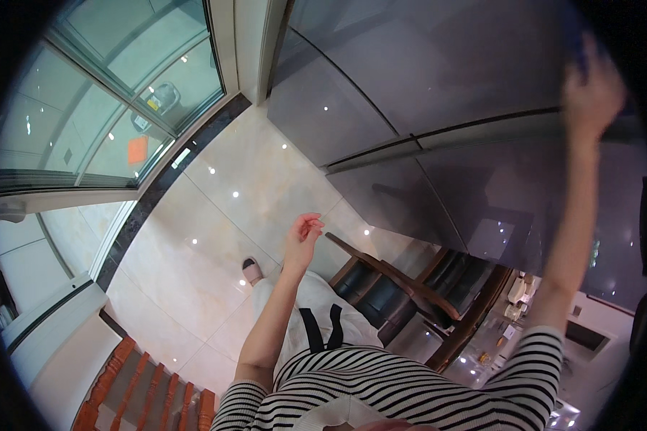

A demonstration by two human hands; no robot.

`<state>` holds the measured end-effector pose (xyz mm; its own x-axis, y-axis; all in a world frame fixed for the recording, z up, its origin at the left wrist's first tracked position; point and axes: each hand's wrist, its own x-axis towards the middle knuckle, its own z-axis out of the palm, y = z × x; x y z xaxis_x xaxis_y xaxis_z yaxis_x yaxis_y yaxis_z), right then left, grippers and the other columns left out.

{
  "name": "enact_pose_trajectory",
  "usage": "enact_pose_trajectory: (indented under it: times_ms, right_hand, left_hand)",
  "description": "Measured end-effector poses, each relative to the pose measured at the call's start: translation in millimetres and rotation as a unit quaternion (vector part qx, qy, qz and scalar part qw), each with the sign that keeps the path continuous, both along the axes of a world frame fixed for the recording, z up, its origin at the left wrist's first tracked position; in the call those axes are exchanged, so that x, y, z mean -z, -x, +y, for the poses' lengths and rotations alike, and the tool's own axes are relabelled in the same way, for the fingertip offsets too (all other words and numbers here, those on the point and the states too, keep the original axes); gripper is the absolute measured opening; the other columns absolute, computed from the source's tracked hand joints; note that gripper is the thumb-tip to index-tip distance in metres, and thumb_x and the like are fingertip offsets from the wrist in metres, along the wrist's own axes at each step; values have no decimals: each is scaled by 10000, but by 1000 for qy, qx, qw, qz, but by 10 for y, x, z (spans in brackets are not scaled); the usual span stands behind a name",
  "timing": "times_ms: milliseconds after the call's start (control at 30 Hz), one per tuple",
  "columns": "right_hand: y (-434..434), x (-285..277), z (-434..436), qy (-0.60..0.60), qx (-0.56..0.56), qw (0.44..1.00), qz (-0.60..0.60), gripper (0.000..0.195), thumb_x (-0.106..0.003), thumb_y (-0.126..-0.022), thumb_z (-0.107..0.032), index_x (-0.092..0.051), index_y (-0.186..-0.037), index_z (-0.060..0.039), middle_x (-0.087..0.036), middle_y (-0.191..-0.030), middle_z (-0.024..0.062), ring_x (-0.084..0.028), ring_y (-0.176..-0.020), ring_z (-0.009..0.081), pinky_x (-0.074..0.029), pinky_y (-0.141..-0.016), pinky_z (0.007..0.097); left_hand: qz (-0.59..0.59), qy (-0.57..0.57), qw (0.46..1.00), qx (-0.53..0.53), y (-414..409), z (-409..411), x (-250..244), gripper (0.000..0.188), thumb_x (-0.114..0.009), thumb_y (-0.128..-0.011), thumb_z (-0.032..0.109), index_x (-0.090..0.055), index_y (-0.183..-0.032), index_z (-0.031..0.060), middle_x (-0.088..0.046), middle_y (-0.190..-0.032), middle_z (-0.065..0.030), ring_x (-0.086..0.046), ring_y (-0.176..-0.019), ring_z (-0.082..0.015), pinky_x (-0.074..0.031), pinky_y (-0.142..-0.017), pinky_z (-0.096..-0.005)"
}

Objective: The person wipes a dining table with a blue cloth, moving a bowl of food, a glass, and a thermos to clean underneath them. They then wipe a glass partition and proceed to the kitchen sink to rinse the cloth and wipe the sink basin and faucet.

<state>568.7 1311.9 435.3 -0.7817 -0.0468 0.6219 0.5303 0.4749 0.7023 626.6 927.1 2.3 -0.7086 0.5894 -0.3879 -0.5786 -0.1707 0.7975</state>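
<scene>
My right hand [596, 94] is stretched up at the upper right, slightly blurred, pressing a blue cloth-like item [574, 37] against a glossy grey refrigerator or cabinet door [426, 64]. The dark rim of the view hides part of that item. My left hand [303, 237] hangs before my body above the tiled floor, fingers loosely curled, with no object seen in it. Below the upper door, past a dark horizontal gap, lies another glossy grey door [496, 199].
Wooden chairs with dark seats [383, 299] stand close at my right, by a table [480, 350] bearing small items. Glass sliding doors [108, 102] are at the upper left, over a dark threshold [156, 186]. A wooden railing [148, 388] stands at the lower left.
</scene>
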Motion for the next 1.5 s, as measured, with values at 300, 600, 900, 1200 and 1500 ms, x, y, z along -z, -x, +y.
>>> enact_pose_trajectory:
  times_ms: [300, 600, 900, 1200, 1500]
  right_hand:
    - [-153, 4280, -594, 320, -59, 886, -332, 620, -533, -767, -89, -378, -1367, -108, -411, -1386, 59, -543, -1091, 200, -442, -898, 323]
    - [-399, 7068, -244, 306, -21, 810, -501, 453, -510, -825, -165, -516, -1265, -60, -359, -1409, 57, -295, -1301, 170, -236, -1071, 277]
    - [-202, 5050, -884, 367, 1, 803, -470, 306, -590, -692, -117, -645, -988, -59, -539, -1107, 66, -492, -1031, 259, -390, -843, 357]
    - [-1031, 4433, -353, 246, 25, 843, -479, 631, -555, -780, -151, -348, -1368, -53, -369, -1304, 106, -337, -1252, 297, -278, -1050, 363]
    - [-1179, 6710, -260, 221, 30, 787, -576, 562, -471, -837, -225, -369, -1350, -21, -353, -1372, 64, -303, -1275, 199, -220, -1067, 288]
  left_hand:
    - [-52, 77, 991, -93, 35, -455, 447, 215, -506, -876, -1, -538, -1087, 22, -574, -907, -25, -529, -833, -94, -436, -768, -224]
    - [-111, 168, 971, -131, -287, -977, 1213, 194, -514, -880, 10, -535, -1073, 3, -577, -911, -29, -520, -825, -91, -424, -765, -219]
    - [-92, 161, 976, -117, -338, -1106, 1302, 189, -521, -864, 4, -538, -1052, 20, -578, -889, -26, -525, -803, -98, -423, -754, -221]
    - [-66, 128, 989, -37, -389, -506, 1206, 234, -510, -850, -27, -540, -1080, 6, -576, -906, -33, -522, -818, -86, -431, -770, -222]
    - [-73, 186, 975, -101, -434, -971, 1176, 236, -508, -853, -29, -533, -1086, -1, -569, -893, -21, -510, -819, -81, -422, -767, -212]
